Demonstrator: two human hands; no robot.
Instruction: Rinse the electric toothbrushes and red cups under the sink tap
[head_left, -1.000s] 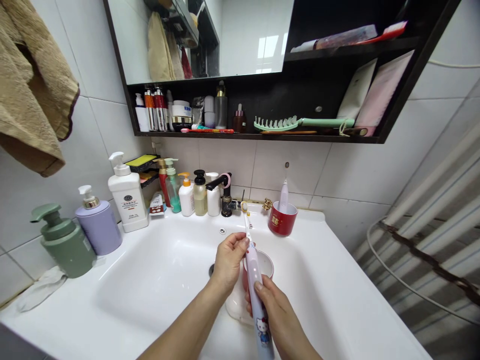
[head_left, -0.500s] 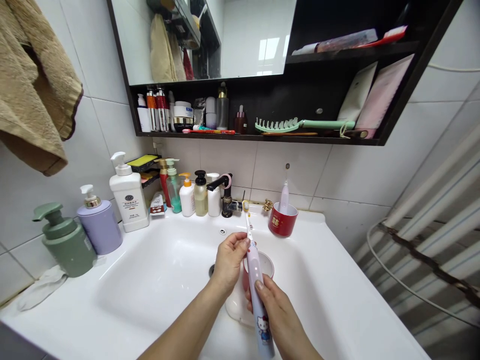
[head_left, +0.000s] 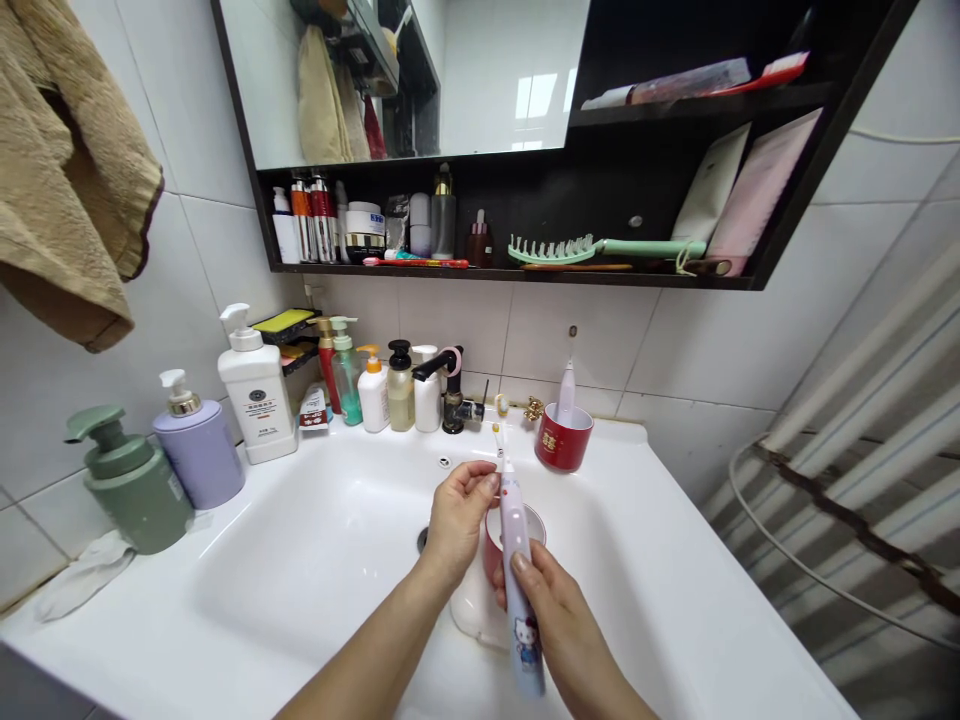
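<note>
My right hand (head_left: pixel 561 622) is wrapped round the lower handle of a pale pink electric toothbrush (head_left: pixel 516 545) with a cartoon cat on it, thumb on its front. My left hand (head_left: pixel 456 522) pinches the toothbrush's thin neck just below the brush head (head_left: pixel 496 431), which points up and away from me. Both hands are over the white sink (head_left: pixel 315 560). Directly under them stands a red and white cup (head_left: pixel 535 519), partly hidden by the toothbrush and my fingers.
A black faucet (head_left: pixel 451 391) stands at the sink's back edge beside a row of pump bottles (head_left: pixel 373 389). A red cup (head_left: pixel 563 441) holding another toothbrush is at back right. Large pump bottles (head_left: pixel 196 448) stand left. A towel (head_left: pixel 60 190) hangs upper left, a dark shelf (head_left: pixel 525 272) above.
The toothbrush has come a little lower and nearer to me, so its brush head sits below where it was. Both hands keep their hold.
</note>
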